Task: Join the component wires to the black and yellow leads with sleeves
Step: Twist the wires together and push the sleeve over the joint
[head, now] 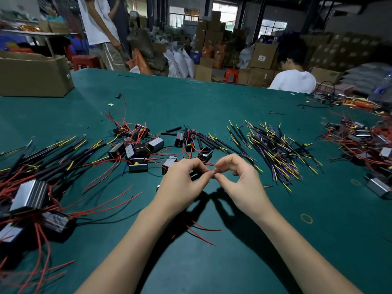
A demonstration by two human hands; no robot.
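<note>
While both hands meet at the centre of my view, this is what I can log:
Grip: left hand (182, 179) and right hand (239, 179) each pinch, thumb to forefinger, the bare wire ends (213, 172) between them; that joint is too small for me to make out.
Component: a black boxy component (194, 175) sits mostly hidden under the left fingers.
Leads: black-sleeved leads (273, 149) with yellow and blue tips fan out at 1 o'clock.
Parts pile: glossy black-and-silver blocks (140, 149) trailing thin red wires at 11 o'clock.
Cut off: a bigger tangle (31, 177) runs off at 9 o'clock.
Surface: matte green mat (212, 98).
Room: dim warehouse, stacked cartons (263, 58) at 12 o'clock.
</note>
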